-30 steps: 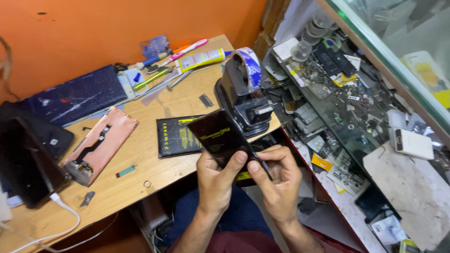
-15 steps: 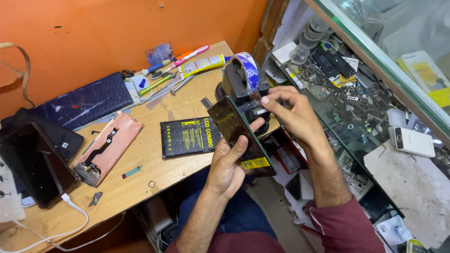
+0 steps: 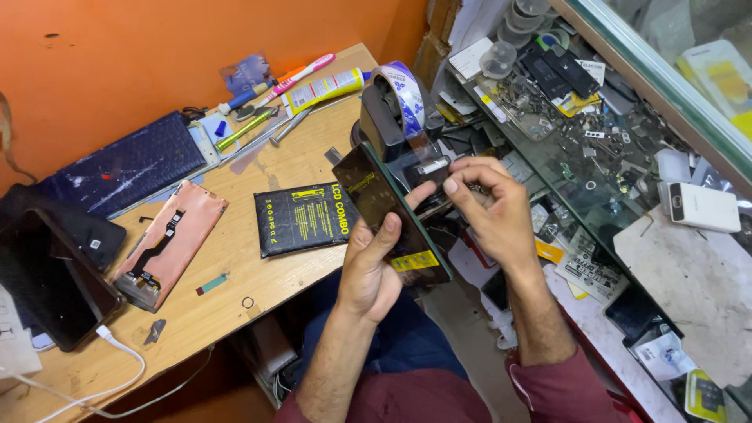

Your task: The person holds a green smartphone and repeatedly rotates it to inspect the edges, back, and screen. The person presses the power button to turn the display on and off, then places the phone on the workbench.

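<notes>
My left hand [image 3: 374,270] grips a dark phone screen panel [image 3: 388,211] with a yellow sticker near its lower end, held upright and tilted over the desk edge. Right beside the panel's top edge, my right hand [image 3: 492,215] has thumb and fingers pinched on a thin strip of clear tape [image 3: 433,205]. The strip leads from the black tape dispenser [image 3: 385,125], which carries a blue-and-white tape roll [image 3: 406,94] just behind the panel.
A black packet with yellow print [image 3: 301,219] lies on the wooden desk [image 3: 235,290], with a pink phone back [image 3: 168,244], a dark phone on a white cable [image 3: 55,286] and pens and tools [image 3: 274,102]. A glass shelf of parts [image 3: 603,133] and a white power bank [image 3: 699,206] stand to the right.
My right hand left the panel's lower side, rose to the tape dispenser and now pinches tape beside the panel's top. My left hand has kept hold of the panel and raised it.
</notes>
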